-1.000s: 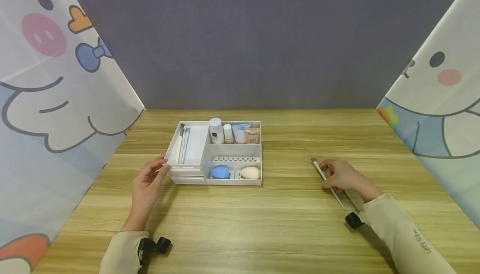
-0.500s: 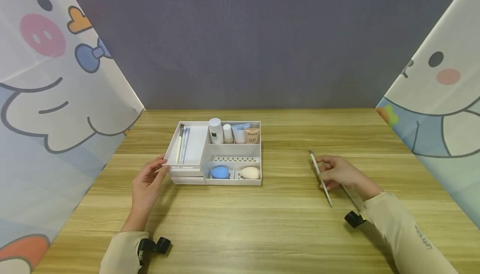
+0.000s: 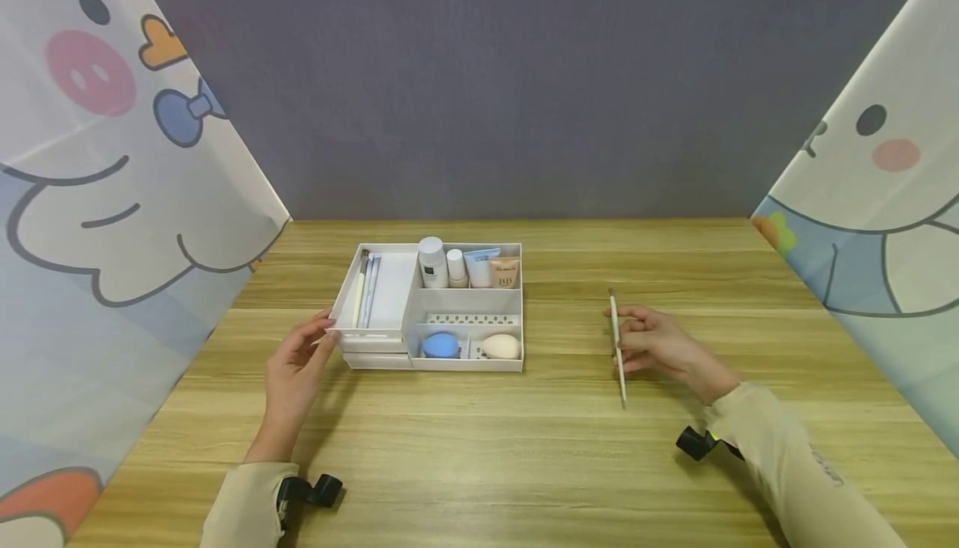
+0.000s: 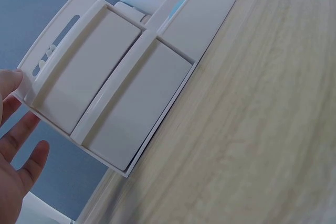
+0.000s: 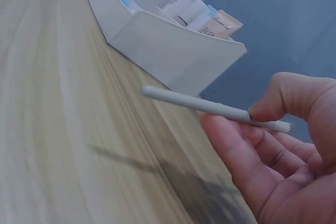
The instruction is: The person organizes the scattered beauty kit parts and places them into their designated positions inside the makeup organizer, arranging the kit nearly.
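Observation:
My right hand pinches a slim makeup brush with a pale handle and a dark tip. In the right wrist view the brush lies between thumb and fingers, raised above the table with its shadow below. To the left, a white makeup organizer stands on the table. My left hand holds its front left corner, thumb at the front and fingers at the side. Several brushes lie lengthwise in its left tray. In the left wrist view two drawer fronts of the organizer face me, both closed.
At the organizer's back stand a white bottle, a smaller white-capped bottle, a light blue tube and a BB cream tube. A blue makeup sponge and a cream sponge sit in the front compartments. A grey panel borders the wooden table.
My right hand has lifted the brush off the table and moved it left, turning it closer to straight up and down in the head view. The left hand and organizer have stayed put.

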Demonstrator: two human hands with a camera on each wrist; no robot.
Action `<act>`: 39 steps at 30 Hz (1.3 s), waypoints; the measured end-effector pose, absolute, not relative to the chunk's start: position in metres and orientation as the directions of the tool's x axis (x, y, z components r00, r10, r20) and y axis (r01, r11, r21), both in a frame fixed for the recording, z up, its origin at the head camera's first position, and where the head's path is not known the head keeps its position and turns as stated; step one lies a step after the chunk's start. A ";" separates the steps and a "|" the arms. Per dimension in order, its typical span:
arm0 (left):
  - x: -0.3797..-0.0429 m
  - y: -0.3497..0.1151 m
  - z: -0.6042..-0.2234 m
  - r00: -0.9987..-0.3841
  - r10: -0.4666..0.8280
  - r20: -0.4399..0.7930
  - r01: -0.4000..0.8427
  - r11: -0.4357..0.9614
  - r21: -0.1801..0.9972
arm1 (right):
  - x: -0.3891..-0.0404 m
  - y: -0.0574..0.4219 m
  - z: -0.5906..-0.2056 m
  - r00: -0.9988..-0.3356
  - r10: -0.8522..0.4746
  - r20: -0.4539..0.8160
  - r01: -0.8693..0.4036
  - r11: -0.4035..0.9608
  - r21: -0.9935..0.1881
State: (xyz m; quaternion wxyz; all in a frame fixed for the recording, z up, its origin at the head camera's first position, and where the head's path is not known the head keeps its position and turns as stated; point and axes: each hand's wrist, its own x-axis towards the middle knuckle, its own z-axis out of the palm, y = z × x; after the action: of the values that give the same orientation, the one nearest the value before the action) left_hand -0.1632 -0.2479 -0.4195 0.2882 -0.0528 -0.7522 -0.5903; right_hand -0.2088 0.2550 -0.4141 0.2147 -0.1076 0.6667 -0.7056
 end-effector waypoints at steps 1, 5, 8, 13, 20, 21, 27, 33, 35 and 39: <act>-0.163 -0.248 -0.420 -0.828 -0.261 0.496 0.420 0.296 0.858 | -0.209 0.253 -0.415 -0.885 -0.446 -0.136 0.169 -0.035 -0.985; -0.164 -0.248 -0.420 -0.829 -0.261 0.495 0.420 0.297 0.858 | -0.211 0.243 -0.417 -0.886 -0.445 -0.130 0.183 -0.080 -0.980; -0.164 -0.248 -0.420 -0.833 -0.258 0.490 0.413 0.299 0.860 | -0.211 0.236 -0.419 -0.888 -0.439 -0.136 0.190 -0.081 -0.978; -0.164 -0.248 -0.420 -0.840 -0.256 0.479 0.404 0.296 0.866 | -0.212 0.226 -0.419 -0.887 -0.430 -0.169 0.222 -0.075 -0.972; -0.163 -0.247 -0.419 -0.841 -0.259 0.474 0.396 0.301 0.868 | -0.214 0.217 -0.418 -0.889 -0.425 -0.170 0.242 -0.119 -0.963; -0.163 -0.247 -0.419 -0.841 -0.261 0.473 0.395 0.300 0.868 | -0.214 0.216 -0.418 -0.888 -0.427 -0.168 0.242 -0.125 -0.962; -0.162 -0.248 -0.418 -0.839 -0.267 0.474 0.397 0.296 0.869 | -0.216 0.207 -0.416 -0.882 -0.448 -0.146 0.234 -0.148 -0.961; -0.161 -0.247 -0.418 -0.834 -0.265 0.484 0.412 0.284 0.866 | -0.219 0.193 -0.409 -0.878 -0.459 -0.133 0.236 -0.173 -0.956; -0.162 -0.247 -0.418 -0.830 -0.262 0.492 0.421 0.284 0.861 | -0.220 0.188 -0.406 -0.878 -0.460 -0.129 0.233 -0.177 -0.956; -0.163 -0.247 -0.418 -0.821 -0.258 0.509 0.437 0.291 0.851 | -0.221 0.177 -0.400 -0.878 -0.460 -0.132 0.237 -0.180 -0.955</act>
State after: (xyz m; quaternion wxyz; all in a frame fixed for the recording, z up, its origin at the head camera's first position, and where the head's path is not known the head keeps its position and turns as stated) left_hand -0.1627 -0.2470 -0.4183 0.2929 -0.0597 -0.7480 -0.5925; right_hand -0.2214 0.1771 -0.3997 0.2287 -0.0931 0.5983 -0.7623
